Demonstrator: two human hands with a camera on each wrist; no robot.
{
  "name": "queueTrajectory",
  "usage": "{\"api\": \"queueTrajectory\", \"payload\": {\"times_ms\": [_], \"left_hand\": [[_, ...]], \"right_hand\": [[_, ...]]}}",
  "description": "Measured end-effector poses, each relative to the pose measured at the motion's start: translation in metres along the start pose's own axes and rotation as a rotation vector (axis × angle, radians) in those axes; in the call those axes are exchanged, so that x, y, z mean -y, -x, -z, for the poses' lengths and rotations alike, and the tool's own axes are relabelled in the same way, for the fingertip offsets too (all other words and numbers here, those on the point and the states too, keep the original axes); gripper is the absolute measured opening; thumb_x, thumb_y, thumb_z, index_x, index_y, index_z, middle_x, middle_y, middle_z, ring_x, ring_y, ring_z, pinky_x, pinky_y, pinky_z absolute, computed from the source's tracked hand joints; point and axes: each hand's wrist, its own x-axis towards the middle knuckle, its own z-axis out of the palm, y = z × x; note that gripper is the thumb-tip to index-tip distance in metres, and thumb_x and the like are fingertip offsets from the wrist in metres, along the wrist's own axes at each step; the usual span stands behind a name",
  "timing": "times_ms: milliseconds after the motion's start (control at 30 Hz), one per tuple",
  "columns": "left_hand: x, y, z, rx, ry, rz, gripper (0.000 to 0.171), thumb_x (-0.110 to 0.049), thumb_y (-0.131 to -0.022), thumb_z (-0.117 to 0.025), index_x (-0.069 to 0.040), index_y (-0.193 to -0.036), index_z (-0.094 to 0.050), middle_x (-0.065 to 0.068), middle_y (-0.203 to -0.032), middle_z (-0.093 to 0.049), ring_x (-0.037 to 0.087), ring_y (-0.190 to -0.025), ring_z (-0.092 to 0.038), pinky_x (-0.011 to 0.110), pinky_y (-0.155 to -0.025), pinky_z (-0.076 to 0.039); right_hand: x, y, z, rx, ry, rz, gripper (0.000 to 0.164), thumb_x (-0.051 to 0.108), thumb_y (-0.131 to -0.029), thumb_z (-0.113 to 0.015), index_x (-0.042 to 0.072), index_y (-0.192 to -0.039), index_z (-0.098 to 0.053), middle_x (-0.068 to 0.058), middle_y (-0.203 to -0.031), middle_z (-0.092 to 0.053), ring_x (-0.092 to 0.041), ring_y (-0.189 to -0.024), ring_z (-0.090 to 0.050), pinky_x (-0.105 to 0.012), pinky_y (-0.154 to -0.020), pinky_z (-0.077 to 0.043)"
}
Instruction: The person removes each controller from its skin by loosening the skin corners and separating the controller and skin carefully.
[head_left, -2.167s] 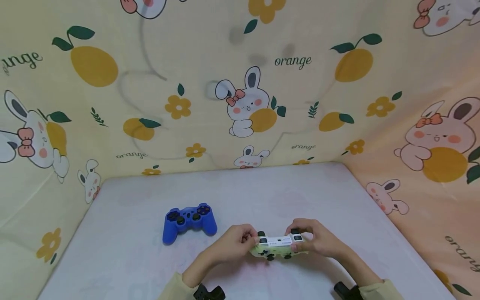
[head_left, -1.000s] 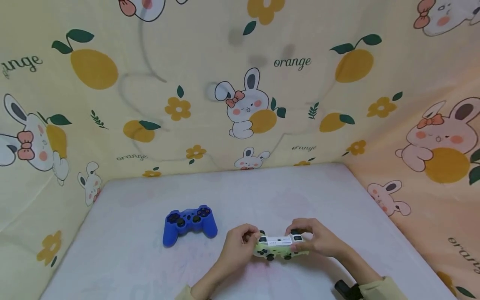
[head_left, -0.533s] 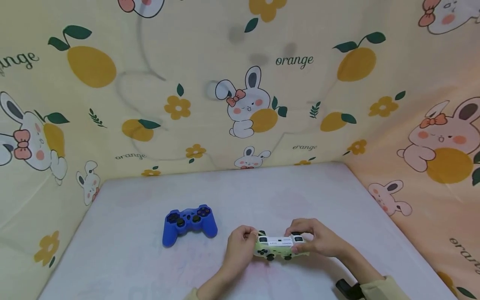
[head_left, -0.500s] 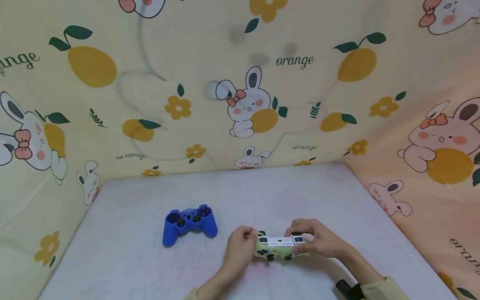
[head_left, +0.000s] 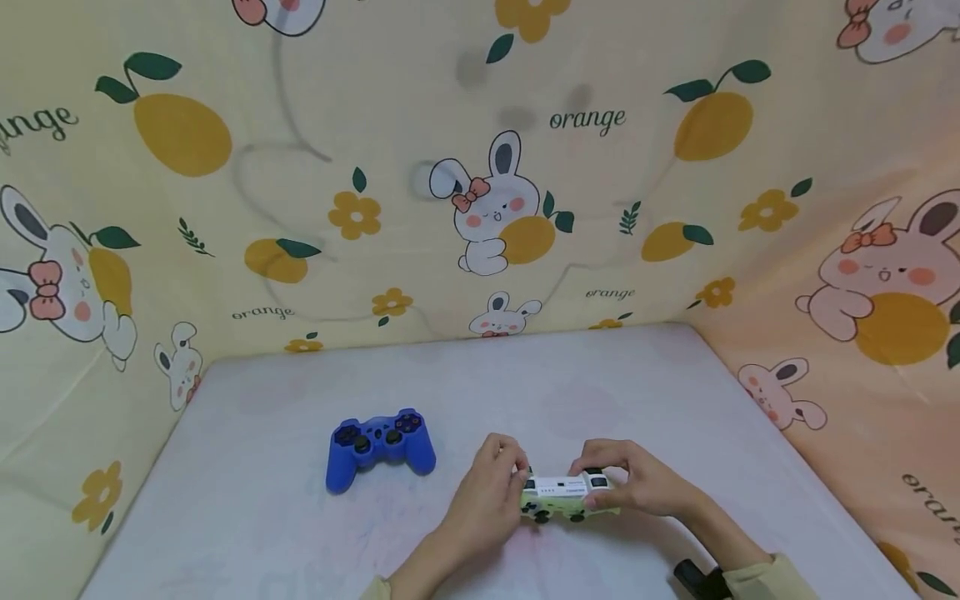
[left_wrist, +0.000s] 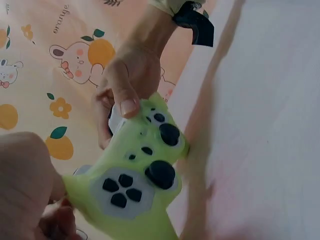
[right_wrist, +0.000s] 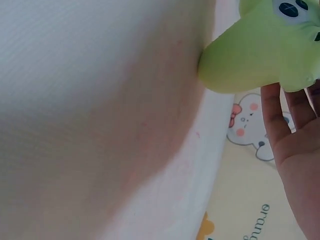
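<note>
In the head view a white game controller (head_left: 562, 486) is held just over the table, its top edge up. A light green silicone cover (left_wrist: 112, 157) lies over its button face, with the dark sticks and direction pad showing through. My right hand (head_left: 637, 482) grips the right end, thumb on the front and fingers behind. My left hand (head_left: 487, 492) is at the left end, fingers curled at the cover's edge and hiding that corner. The left wrist view shows the cover's edge drawn toward the left fingers (left_wrist: 60, 220). In the right wrist view, the right hand's fingers (right_wrist: 272, 107) are below the green grip.
A blue game controller (head_left: 381, 450) lies face up on the white table (head_left: 247, 517), left of the hands. Patterned fabric (head_left: 420, 100) with rabbits and oranges walls the table's back and sides. A black strap device (head_left: 701, 577) sits at the right sleeve.
My left hand has shifted right and up around the controller's left end, covering more of that corner. The right hand stays almost still on its end. The blue controller has not moved.
</note>
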Motion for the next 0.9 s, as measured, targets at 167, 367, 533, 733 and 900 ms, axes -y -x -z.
{"api": "queueTrajectory", "payload": {"times_ms": [167,367,533,733,900], "left_hand": [[-0.006,-0.002,-0.008,-0.089,0.024,0.083,0.007,-0.002,-0.094,-0.058,-0.009,-0.095,-0.057,-0.003,-0.091,-0.052,0.011,-0.086,-0.048,0.030,-0.075,-0.046],[-0.011,-0.007,-0.014,-0.192,0.190,0.322,0.007,0.001,-0.092,-0.058,-0.006,-0.089,-0.059,-0.004,-0.081,-0.053,0.010,-0.075,-0.050,0.029,-0.067,-0.045],[-0.011,-0.002,-0.011,-0.187,0.287,0.415,0.007,0.001,-0.090,-0.058,-0.004,-0.086,-0.060,-0.001,-0.079,-0.053,0.011,-0.073,-0.050,0.027,-0.063,-0.044],[-0.008,0.010,-0.005,-0.137,0.300,0.424,0.005,0.000,-0.093,-0.057,-0.003,-0.089,-0.059,0.000,-0.082,-0.054,0.013,-0.075,-0.051,0.027,-0.063,-0.045],[-0.003,0.017,-0.001,-0.100,0.288,0.422,0.004,0.000,-0.094,-0.056,-0.002,-0.091,-0.059,0.000,-0.080,-0.054,0.014,-0.074,-0.051,0.028,-0.062,-0.045]], "right_hand": [[0.003,0.000,0.000,0.006,-0.005,0.011,0.031,0.009,-0.083,-0.078,0.014,-0.114,-0.072,-0.001,-0.099,-0.065,-0.021,-0.091,-0.058,-0.034,-0.083,-0.045],[0.002,0.001,-0.001,-0.014,0.016,0.093,0.032,0.004,-0.083,-0.077,0.011,-0.114,-0.071,-0.002,-0.097,-0.064,-0.021,-0.087,-0.057,-0.033,-0.077,-0.046],[0.003,0.005,0.000,-0.052,0.049,0.105,0.033,0.005,-0.081,-0.078,0.013,-0.112,-0.071,0.000,-0.094,-0.063,-0.019,-0.085,-0.056,-0.032,-0.075,-0.046],[0.005,0.005,-0.001,-0.044,0.026,0.094,0.031,0.006,-0.083,-0.077,0.013,-0.113,-0.071,0.000,-0.094,-0.062,-0.020,-0.085,-0.056,-0.033,-0.075,-0.047],[0.004,0.003,-0.003,-0.042,0.026,0.078,0.032,0.007,-0.082,-0.078,0.014,-0.112,-0.072,0.001,-0.094,-0.064,-0.020,-0.086,-0.057,-0.033,-0.078,-0.046]]}}
